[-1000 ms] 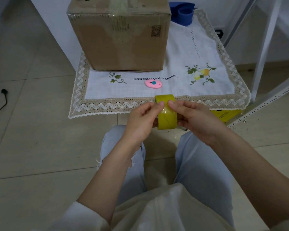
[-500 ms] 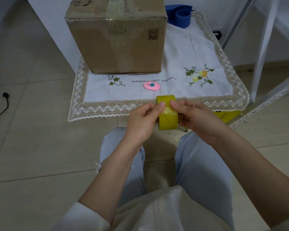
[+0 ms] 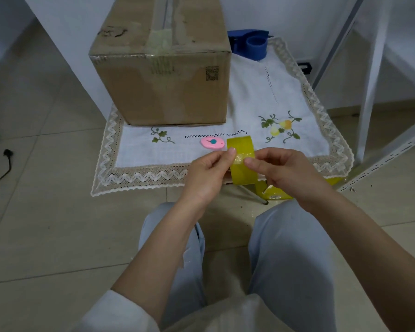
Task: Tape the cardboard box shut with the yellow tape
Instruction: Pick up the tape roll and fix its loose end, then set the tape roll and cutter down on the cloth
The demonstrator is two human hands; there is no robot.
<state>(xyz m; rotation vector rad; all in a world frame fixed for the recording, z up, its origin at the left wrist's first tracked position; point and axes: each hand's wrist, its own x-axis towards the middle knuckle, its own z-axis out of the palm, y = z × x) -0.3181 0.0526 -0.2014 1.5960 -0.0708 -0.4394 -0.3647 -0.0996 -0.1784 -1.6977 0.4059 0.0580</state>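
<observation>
Both hands on the yellow tape roll (image 3: 242,164), held off the cloth's (image 3: 297,111) near edge: left hand (image 3: 207,174) pinches the rim, right hand (image 3: 282,172) picks at the loose end w/ thumb. Risk: end tears or re-sticks. Cardboard box (image 3: 163,75) sits at far-left corner; pink cutter (image 3: 212,143) just beside roll. Plenty of room btwn.

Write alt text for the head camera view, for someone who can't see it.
A seated person's left hand and right hand hold a roll of yellow tape, fingertips picking at its surface. Beyond it, a closed cardboard box stands on a lace-edged white cloth, with a small pink cutter lying in front of the box.
</observation>
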